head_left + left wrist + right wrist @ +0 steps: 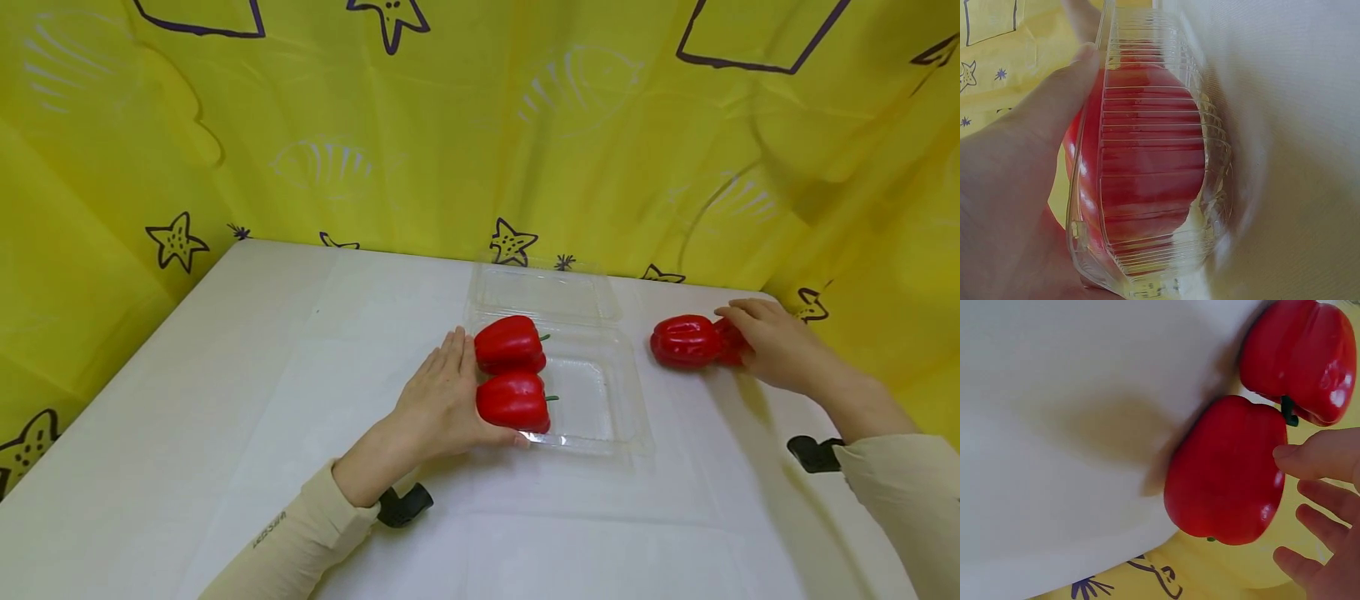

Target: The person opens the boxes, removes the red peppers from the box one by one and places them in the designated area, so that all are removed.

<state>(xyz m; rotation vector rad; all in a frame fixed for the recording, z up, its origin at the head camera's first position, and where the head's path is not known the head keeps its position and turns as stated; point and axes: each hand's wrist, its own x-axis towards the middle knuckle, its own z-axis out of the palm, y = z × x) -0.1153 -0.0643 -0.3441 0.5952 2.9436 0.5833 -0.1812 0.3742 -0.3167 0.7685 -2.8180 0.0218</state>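
Two red bell peppers (514, 402) with green stems lie side by side in the left half of a clear plastic container (592, 392). My left hand (438, 408) rests along the container's left side, fingers straight and thumb stretched along the front rim. In the left wrist view, red shows through the container's ribbed wall (1147, 250). Off to the right, my right hand (780, 346) is at one of two more red peppers. In the right wrist view, its thumb tip overlaps the edge of the nearer pepper (1225, 475), with the fingers spread beside it. The other pepper (1300, 356) lies against its stem end.
The container's transparent lid (543, 293) lies folded back behind it. A white cloth (360, 333) covers the table. A yellow patterned curtain (450, 150) hangs along the back and sides. Dark wrist mounts (405, 505) sit under both sleeves.
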